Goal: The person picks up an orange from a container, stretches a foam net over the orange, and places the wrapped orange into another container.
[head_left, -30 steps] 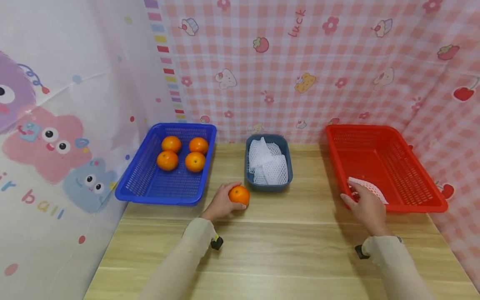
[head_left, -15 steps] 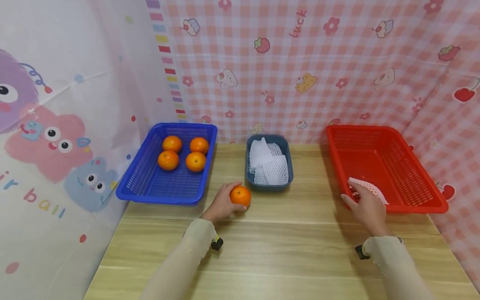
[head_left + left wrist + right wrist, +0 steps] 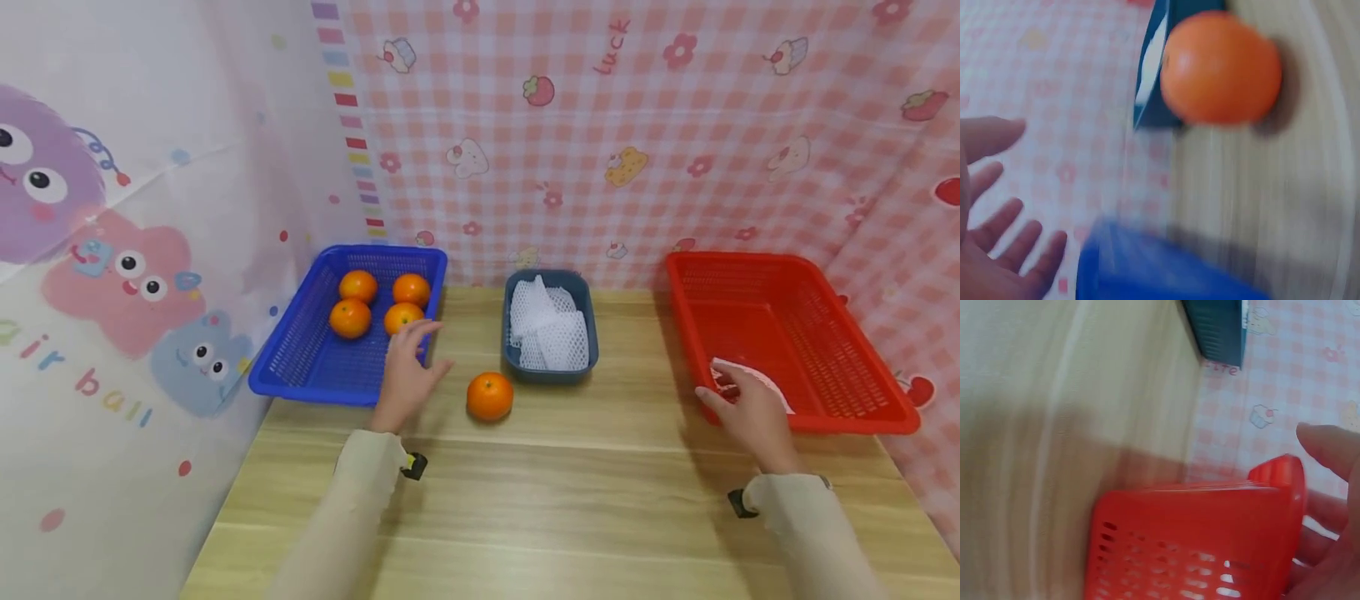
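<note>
My left hand (image 3: 407, 375) is spread above the right edge of the blue basket (image 3: 300, 379), its fingers overlapping one of the oranges (image 3: 350, 318) inside. A single orange (image 3: 490, 397) sits on the table to the right of this hand, apart from it; the left wrist view shows it blurred. At the near left corner of the red basket (image 3: 847, 421), my right hand (image 3: 753, 417) straddles the rim. In the right wrist view its thumb stands off outside the rim and the fingers are inside. A white foam net (image 3: 765, 383) lies in the basket by those fingers, partly hidden.
A dark teal bin (image 3: 551, 377) holding several white foam nets (image 3: 562, 337) stands between the two baskets, behind the single orange. The wooden table (image 3: 570, 517) runs back to a pink checked cloth (image 3: 570, 225), with a white printed cloth (image 3: 217, 167) at the left.
My left hand has let go of the orange on the table and moved left and away to the blue basket. The right hand has stayed at the red basket. The head view has shifted slightly.
</note>
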### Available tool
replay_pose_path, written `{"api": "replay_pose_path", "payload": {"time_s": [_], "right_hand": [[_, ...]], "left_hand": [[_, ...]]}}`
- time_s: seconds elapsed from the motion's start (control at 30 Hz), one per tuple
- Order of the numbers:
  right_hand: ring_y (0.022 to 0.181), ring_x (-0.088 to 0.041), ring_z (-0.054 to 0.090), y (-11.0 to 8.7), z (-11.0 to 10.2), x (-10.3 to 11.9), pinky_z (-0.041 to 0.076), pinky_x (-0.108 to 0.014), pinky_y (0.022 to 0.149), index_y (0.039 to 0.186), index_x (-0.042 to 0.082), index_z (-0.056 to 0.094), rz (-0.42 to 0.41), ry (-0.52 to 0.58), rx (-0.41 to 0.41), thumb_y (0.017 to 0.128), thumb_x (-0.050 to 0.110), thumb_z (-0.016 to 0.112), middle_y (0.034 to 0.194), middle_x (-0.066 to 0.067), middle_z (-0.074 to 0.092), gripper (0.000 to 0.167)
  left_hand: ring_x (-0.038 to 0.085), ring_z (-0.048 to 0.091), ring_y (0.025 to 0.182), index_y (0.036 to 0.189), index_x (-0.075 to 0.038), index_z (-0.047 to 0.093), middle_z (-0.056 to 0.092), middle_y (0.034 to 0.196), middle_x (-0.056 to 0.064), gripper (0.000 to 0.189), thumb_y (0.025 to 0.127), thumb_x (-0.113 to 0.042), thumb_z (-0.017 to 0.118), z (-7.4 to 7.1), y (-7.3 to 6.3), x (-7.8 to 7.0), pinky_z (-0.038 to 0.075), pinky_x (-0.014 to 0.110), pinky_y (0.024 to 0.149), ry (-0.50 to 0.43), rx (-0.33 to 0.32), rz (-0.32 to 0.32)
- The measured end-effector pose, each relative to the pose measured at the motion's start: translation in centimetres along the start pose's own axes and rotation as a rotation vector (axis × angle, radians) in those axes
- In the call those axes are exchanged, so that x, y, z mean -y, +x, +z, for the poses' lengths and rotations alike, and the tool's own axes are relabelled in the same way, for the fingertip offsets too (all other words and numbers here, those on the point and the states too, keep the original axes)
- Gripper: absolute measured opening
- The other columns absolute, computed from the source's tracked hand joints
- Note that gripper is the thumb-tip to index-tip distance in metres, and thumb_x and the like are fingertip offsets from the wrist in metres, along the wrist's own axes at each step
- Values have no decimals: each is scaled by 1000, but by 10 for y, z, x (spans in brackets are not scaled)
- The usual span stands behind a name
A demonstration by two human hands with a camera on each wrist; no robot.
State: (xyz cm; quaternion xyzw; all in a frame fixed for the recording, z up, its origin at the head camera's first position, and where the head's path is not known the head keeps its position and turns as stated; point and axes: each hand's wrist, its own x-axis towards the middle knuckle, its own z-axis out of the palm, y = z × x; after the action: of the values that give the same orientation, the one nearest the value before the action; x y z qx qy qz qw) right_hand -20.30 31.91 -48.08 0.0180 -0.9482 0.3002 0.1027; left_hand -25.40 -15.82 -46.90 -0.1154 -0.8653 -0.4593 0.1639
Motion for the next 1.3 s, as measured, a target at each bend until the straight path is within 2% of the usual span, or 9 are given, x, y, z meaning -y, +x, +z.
{"api": "replay_pose_path", "payload": {"time_s": [0.07, 0.2, 0.3, 0.4, 0.6, 0.77, 0.9, 1.13, 1.3], "right_hand": [[100, -43, 54, 2, -1, 4, 45, -58, 83, 132, -5, 54, 5, 13, -40, 92, 30, 67, 118, -28, 58, 55], [106, -44, 46, 10, 1, 20, 36, -61, 88, 128, -4, 57, -30, 62, -174, 93, 24, 66, 122, -28, 57, 46], [107, -42, 47, 23, 12, 36, 36, -58, 89, 125, -4, 60, -131, 103, -263, 89, 14, 70, 122, -26, 59, 41], [106, -42, 48, 39, 30, 51, 37, -57, 91, 123, -5, 60, -223, 126, -275, 85, 8, 74, 120, -25, 59, 42], [107, -41, 49, 71, 77, 77, 38, -55, 95, 126, -5, 57, -249, 81, -151, 86, 13, 74, 120, -25, 57, 47], [116, -42, 47, 89, 114, 97, 31, -55, 103, 130, -5, 55, -238, -25, -1, 87, 24, 74, 125, -26, 57, 56], [118, -42, 44, 97, 137, 108, 30, -56, 99, 135, -1, 52, -197, -128, 88, 85, 34, 74, 130, -24, 55, 65], [116, -42, 45, 104, 158, 119, 28, -58, 96, 139, 2, 49, -174, -305, 178, 83, 42, 74, 130, -22, 56, 73], [108, -43, 47, 107, 162, 129, 28, -59, 92, 124, 0, 59, -163, -370, 197, 82, 34, 75, 116, -23, 62, 56]], "left_hand": [[35, 45, 120, 127, -4, 61, 52, 132, 17, 55, 75, -6, 81, -10, 1, 7, 41, 48, 97, 71, -15, -40], [39, 46, 121, 134, -3, 55, 49, 135, 20, 62, 78, -8, 79, -22, 2, 19, 36, 51, 102, 176, 118, -173], [38, 53, 116, 138, -5, 52, 50, 135, 20, 63, 80, -9, 77, -26, 3, 23, 43, 50, 97, 206, 220, -233], [34, 58, 109, 138, -5, 53, 53, 132, 19, 62, 81, -9, 76, -27, 4, 24, 47, 47, 91, 212, 260, -249], [31, 60, 107, 139, -7, 53, 55, 131, 18, 63, 81, -8, 76, -27, 4, 25, 47, 46, 91, 220, 272, -246], [31, 61, 107, 139, -6, 53, 54, 134, 18, 63, 81, -7, 76, -26, 3, 26, 47, 47, 91, 217, 267, -237], [30, 62, 106, 139, -7, 54, 54, 134, 18, 63, 80, -7, 76, -24, 3, 29, 48, 45, 91, 214, 269, -238], [31, 60, 107, 140, -6, 52, 54, 134, 17, 65, 80, -8, 76, -24, 2, 28, 48, 46, 89, 208, 264, -253], [30, 60, 108, 141, -8, 52, 54, 136, 16, 64, 81, -8, 76, -26, 4, 28, 48, 45, 90, 211, 264, -271]]}}
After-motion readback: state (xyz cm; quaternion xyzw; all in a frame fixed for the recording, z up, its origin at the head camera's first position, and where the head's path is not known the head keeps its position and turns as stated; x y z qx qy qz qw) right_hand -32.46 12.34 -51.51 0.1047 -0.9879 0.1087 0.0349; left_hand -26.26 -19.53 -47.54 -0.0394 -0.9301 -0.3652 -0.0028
